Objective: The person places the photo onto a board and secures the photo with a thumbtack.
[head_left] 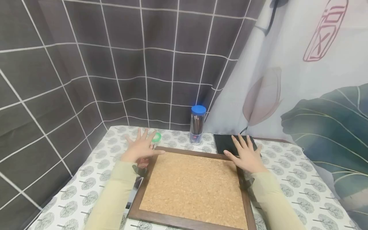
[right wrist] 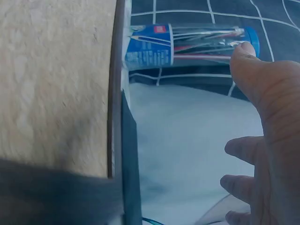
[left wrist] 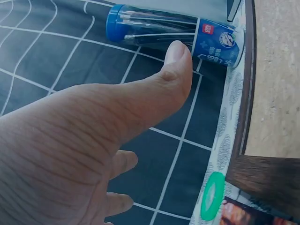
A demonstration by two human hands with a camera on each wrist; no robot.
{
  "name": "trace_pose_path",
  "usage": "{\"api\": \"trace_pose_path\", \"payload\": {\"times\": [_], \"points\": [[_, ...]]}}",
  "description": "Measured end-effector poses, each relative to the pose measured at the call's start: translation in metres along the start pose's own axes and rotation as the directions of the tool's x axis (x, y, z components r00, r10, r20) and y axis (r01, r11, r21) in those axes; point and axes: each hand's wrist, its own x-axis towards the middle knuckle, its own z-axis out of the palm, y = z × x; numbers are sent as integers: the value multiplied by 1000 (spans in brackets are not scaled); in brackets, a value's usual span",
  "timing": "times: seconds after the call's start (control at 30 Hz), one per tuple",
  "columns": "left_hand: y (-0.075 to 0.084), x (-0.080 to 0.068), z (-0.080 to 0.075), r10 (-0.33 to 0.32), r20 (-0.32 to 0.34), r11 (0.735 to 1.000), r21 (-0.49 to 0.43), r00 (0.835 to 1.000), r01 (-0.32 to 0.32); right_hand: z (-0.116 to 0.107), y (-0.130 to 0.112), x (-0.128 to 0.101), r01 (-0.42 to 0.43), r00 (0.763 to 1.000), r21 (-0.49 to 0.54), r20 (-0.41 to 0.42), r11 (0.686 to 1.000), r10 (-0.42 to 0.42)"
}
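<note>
A cork board (head_left: 192,187) in a dark wooden frame (head_left: 188,152) lies flat on the patterned table. My left hand (head_left: 141,147) hovers open with spread fingers over the board's far left corner, holding nothing. My right hand (head_left: 246,154) hovers open over the far right corner, above a black pad (head_left: 227,143). A clear tube of pencils with a blue cap (head_left: 197,124) stands behind the board; the tube (left wrist: 178,32) shows past my left thumb (left wrist: 164,79), and the tube (right wrist: 187,43) also shows past my right thumb (right wrist: 262,79).
A green ring (head_left: 156,137) lies near the left hand, and the ring (left wrist: 212,196) sits beside the frame corner. A printed card (head_left: 135,187) lies partly under my left sleeve. Dark tiled walls close the back and left; a printed curtain (head_left: 302,80) hangs on the right.
</note>
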Motion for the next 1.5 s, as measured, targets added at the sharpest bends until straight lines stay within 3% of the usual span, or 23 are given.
{"api": "trace_pose_path", "payload": {"times": [0.33,0.47,0.6,0.7,0.87,1.1,1.33,1.5], "points": [[-16,-3,-16,-25,11,1000,11,1000,25,-19,24,-9,-17,999,-19,-46,1000,16],[-28,-4,-15,-42,47,995,-87,998,46,-20,40,-17,35,996,46,-83,998,-32],[-44,-1,-5,-129,23,967,-217,991,131,-7,62,-26,77,993,213,-103,974,-56],[-57,4,8,-195,-18,950,-252,981,184,7,76,-29,46,996,309,-83,950,-21],[-72,10,25,-248,-61,933,-286,967,221,29,91,-33,-23,998,347,-43,938,40],[-77,11,33,-264,-88,929,-290,961,228,43,102,-38,-88,994,361,-25,929,104],[-78,11,40,-264,-59,916,-330,963,230,46,100,-37,-33,998,355,-39,934,50],[-78,13,44,-277,-35,891,-383,960,244,50,101,-38,13,997,332,-74,943,13]]}}
